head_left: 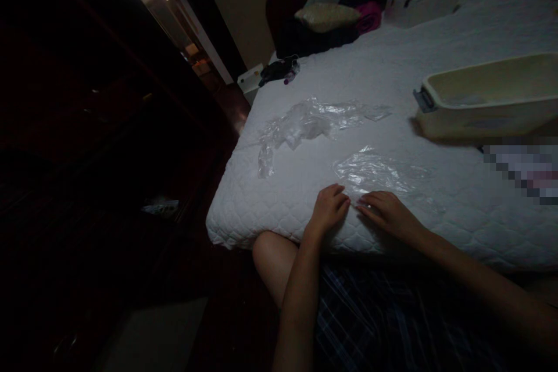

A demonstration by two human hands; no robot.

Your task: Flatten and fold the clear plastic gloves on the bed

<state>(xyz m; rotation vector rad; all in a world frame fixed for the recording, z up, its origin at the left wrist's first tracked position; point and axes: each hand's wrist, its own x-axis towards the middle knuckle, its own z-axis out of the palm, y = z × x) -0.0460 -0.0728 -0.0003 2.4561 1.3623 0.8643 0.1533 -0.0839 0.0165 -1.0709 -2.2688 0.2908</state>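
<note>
A thin clear plastic bag (pixel 370 167) lies crinkled on the white quilted bed in front of me. At its near left edge, my left hand (pixel 329 209) is closed, with thumb and fingertips pinched on the plastic. Just to the right, my right hand (pixel 390 215) pinches the same edge, its fingertips a small gap from the left ones. Exactly how much film sits between the fingers is too dim to make out. Beyond the hands, a second crumpled clear plastic bag (pixel 305 122) is spread out toward the left.
A cream plastic bin (pixel 488 113) with a grey latch stands on the bed (pixel 235 203) at the right. Toward the headboard are a white box (pixel 427 6), a yellowish pillow (pixel 326 16) and dark cloth. Dark floor lies left of the bed.
</note>
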